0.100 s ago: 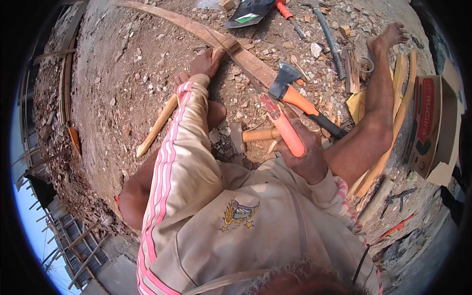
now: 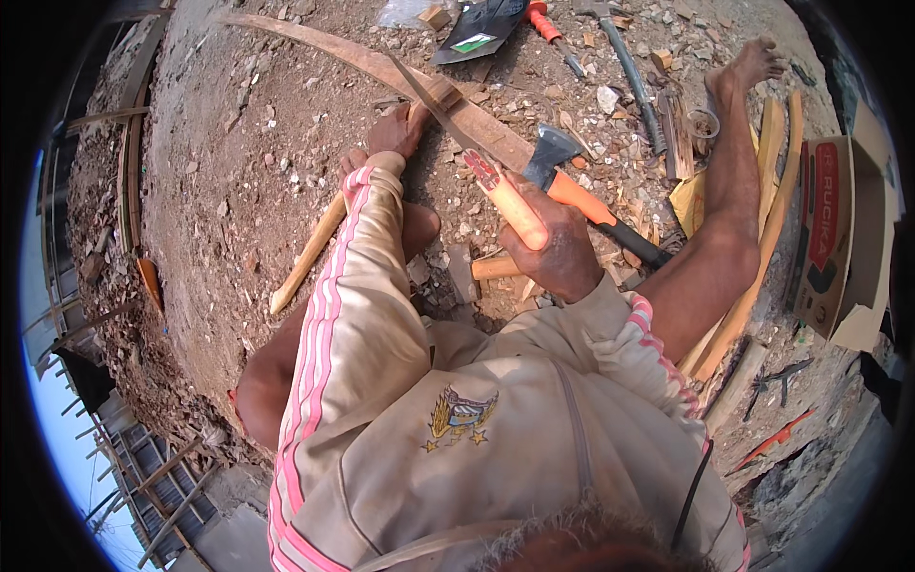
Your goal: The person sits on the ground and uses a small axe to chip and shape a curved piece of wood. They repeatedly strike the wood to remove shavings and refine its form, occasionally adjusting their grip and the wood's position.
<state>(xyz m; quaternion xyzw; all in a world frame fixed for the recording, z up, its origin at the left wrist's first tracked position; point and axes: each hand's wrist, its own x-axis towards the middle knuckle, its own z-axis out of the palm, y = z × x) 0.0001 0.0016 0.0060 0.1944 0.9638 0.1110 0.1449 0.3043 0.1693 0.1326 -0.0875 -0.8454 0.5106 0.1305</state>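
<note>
My right hand (image 2: pixel 562 243) is closed round the orange-red handle of a handsaw (image 2: pixel 510 205). Its thin blade runs up and to the left, crossing a reddish-brown wooden piece (image 2: pixel 442 92) on a long plank (image 2: pixel 329 46). My left hand (image 2: pixel 396 132) is closed on that wooden piece, near the blade; its grip is partly hidden. A pale wooden stick (image 2: pixel 310 253) emerges from beneath my left sleeve; I cannot tell whether it joins the held piece. An axe (image 2: pixel 553 151) with an orange and black handle lies beside my right hand. Below the saw is a wooden-handled hammer (image 2: pixel 460 272).
My bare leg (image 2: pixel 729 191) stretches out at the right, beside long wooden strips (image 2: pixel 777 210) and a cardboard box (image 2: pixel 839 238). Across the far ground lie a red-handled chisel (image 2: pixel 558 38), a grey-handled hammer (image 2: pixel 629 71) and a black bag (image 2: pixel 477 33). Stones and wood chips cover the dirt.
My right hand has pushed the saw up and to the left, so its blade reaches farther past the wooden piece. My left hand stays nearly in place.
</note>
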